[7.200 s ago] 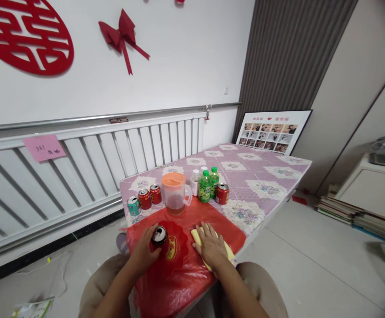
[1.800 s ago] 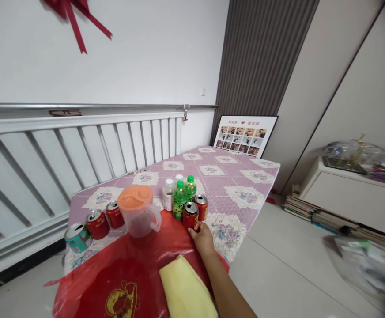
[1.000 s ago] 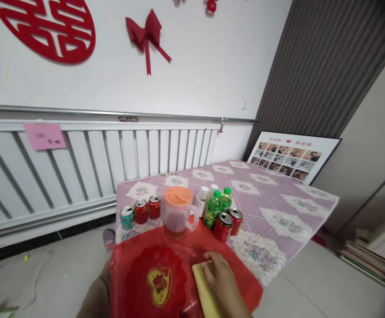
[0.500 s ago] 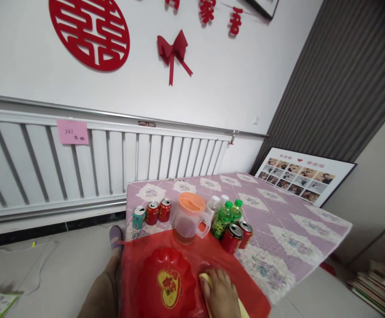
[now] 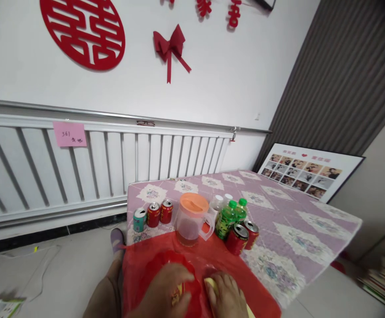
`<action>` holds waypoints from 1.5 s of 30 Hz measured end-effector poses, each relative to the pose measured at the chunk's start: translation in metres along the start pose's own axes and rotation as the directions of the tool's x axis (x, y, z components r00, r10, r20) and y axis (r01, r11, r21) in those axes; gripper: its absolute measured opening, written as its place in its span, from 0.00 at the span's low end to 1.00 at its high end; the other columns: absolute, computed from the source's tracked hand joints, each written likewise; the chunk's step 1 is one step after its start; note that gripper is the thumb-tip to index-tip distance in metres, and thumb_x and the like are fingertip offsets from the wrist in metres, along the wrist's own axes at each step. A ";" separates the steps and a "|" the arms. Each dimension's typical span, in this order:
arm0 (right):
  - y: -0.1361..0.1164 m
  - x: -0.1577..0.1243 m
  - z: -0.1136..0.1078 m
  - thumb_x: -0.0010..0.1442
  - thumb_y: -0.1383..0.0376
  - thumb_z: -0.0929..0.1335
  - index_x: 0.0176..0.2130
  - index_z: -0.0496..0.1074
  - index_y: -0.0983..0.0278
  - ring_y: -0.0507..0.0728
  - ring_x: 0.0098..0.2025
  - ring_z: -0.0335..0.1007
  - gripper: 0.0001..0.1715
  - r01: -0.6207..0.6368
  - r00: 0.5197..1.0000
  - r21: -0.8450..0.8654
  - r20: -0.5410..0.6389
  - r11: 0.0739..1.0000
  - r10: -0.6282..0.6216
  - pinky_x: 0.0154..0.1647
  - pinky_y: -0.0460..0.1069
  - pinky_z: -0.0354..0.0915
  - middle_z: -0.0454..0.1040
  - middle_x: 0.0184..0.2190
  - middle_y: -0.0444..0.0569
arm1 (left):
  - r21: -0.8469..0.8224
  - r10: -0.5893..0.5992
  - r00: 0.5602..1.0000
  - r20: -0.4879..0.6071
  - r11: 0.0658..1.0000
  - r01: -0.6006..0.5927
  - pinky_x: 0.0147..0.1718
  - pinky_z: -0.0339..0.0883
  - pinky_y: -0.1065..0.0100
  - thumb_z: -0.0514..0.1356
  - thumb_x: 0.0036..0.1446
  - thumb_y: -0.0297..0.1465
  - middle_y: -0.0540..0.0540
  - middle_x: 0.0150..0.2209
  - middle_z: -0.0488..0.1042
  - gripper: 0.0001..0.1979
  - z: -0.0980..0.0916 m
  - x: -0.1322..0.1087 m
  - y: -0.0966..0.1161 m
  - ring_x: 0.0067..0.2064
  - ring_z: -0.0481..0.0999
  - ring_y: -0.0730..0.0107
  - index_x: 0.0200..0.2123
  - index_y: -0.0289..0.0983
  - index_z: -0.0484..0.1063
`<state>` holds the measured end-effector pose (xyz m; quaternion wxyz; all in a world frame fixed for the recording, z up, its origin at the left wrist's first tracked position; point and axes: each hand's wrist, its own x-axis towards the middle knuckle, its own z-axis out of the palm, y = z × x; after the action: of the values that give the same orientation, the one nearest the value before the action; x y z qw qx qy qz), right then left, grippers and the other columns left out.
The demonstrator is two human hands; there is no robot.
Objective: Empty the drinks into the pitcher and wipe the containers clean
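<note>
My right hand [image 5: 227,293] presses a yellow cloth [image 5: 211,283] down on a red plastic sheet [image 5: 212,251] at the table's near end. Over the scalloped red tray [image 5: 194,293] reaches my left hand [image 5: 171,287], a bit blurred, its thumb and fingers apart and nothing between them. The hand covers most of the tray's yellow heart print. Just beyond stands a clear pitcher [image 5: 190,223] with an orange lid and a little liquid at the bottom.
Left of the pitcher stand a teal can [image 5: 140,221] and two red cans [image 5: 153,215]. To its right are green bottles [image 5: 227,221], white-capped bottles [image 5: 216,205] and two more red cans [image 5: 237,240]. A radiator [image 5: 113,163] runs behind the flowered tablecloth [image 5: 278,221].
My left hand has come into view over the red tray. My right hand has shifted slightly down and right with the cloth. The view has tilted a little.
</note>
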<state>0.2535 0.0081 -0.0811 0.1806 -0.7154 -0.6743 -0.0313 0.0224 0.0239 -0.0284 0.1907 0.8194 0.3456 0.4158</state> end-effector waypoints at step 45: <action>-0.004 -0.002 0.000 0.65 0.61 0.61 0.40 0.74 0.58 0.62 0.50 0.67 0.13 -0.027 1.000 0.016 -0.009 0.999 0.027 0.49 0.55 0.59 0.75 0.46 0.51 | 0.688 -0.457 0.888 0.040 0.658 0.308 0.59 0.41 0.37 0.60 0.51 0.34 0.35 0.57 0.68 0.35 -0.071 0.199 -0.074 0.56 0.69 0.46 0.61 0.42 0.52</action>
<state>0.2490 0.0060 -0.0804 0.1898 -0.7229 -0.6638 -0.0265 0.0170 0.2203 0.0781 0.0054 0.7795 0.6135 0.1266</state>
